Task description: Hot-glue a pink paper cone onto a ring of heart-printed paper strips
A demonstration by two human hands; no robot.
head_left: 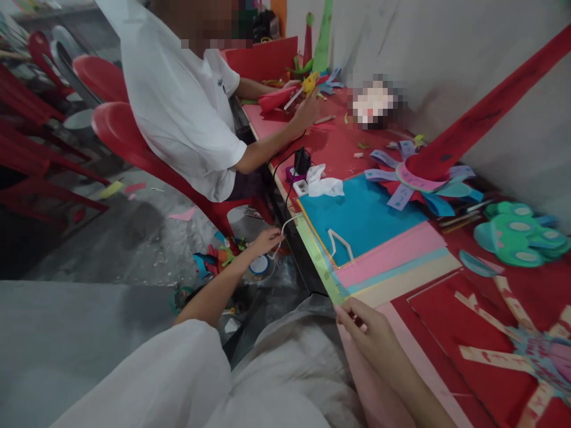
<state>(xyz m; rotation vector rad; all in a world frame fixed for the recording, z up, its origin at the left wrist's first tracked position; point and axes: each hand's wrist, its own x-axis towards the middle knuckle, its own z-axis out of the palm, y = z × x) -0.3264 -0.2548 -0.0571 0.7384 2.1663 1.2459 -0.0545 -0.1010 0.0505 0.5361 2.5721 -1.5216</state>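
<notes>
My left hand (267, 239) is low beside the table's edge, its fingers closed around a thin white cable (288, 224). The cable runs up to the table edge near a white plug (301, 188) and hangs below my fingers. My right hand (368, 330) is at the near edge of the table, thumb and fingers pinched at the lower end of a light green paper strip (322, 261). The strip lies along the edge of stacked coloured sheets. On top of them is a blue sheet (366, 214) with a bent cream paper strip (342, 239) on it.
A person in a white shirt (178, 107) sits at the far left, holding red and yellow paper pieces. Paper craft with a tall red cone (495, 107), green cutouts (520, 232) and a black adapter (302, 160) are on the red table. A tape roll (259, 264) is below.
</notes>
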